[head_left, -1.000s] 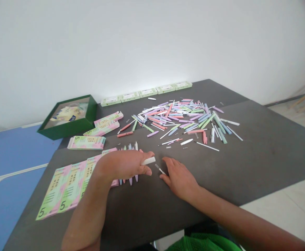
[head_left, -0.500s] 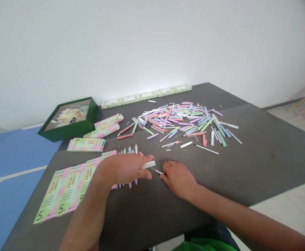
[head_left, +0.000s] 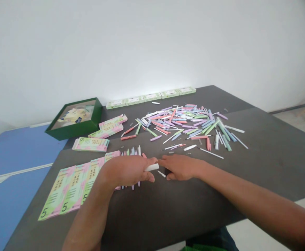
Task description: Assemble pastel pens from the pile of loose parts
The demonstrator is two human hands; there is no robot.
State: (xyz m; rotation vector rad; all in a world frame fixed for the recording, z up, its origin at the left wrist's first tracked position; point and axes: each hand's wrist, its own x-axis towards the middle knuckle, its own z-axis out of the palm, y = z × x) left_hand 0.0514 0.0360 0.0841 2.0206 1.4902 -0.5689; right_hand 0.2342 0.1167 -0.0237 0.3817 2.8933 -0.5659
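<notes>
My left hand (head_left: pixel 127 169) rests on the dark table (head_left: pixel 259 167) and pinches a short white pen piece (head_left: pixel 152 167) that sticks out to the right. My right hand (head_left: pixel 180 167) lies close beside it, fingers closed on a thin white refill (head_left: pixel 162 173) whose tip points toward the white piece. Behind my left hand a row of pastel pens (head_left: pixel 132 152) lies side by side, partly hidden by the hand. A large heap of loose pastel pen parts (head_left: pixel 183 122) is spread over the far middle of the table.
Flat green and pink cartons (head_left: pixel 71 190) lie at the left front, more cartons (head_left: pixel 91 144) behind them. A green box (head_left: pixel 75 118) stands at the far left corner. A row of small green boxes (head_left: pixel 152 96) lines the wall. A blue surface (head_left: pixel 16 164) adjoins on the left.
My right hand has moved up and left, closing in on my left hand, and the refill's tip has come nearer the white piece. The camera has shifted slightly.
</notes>
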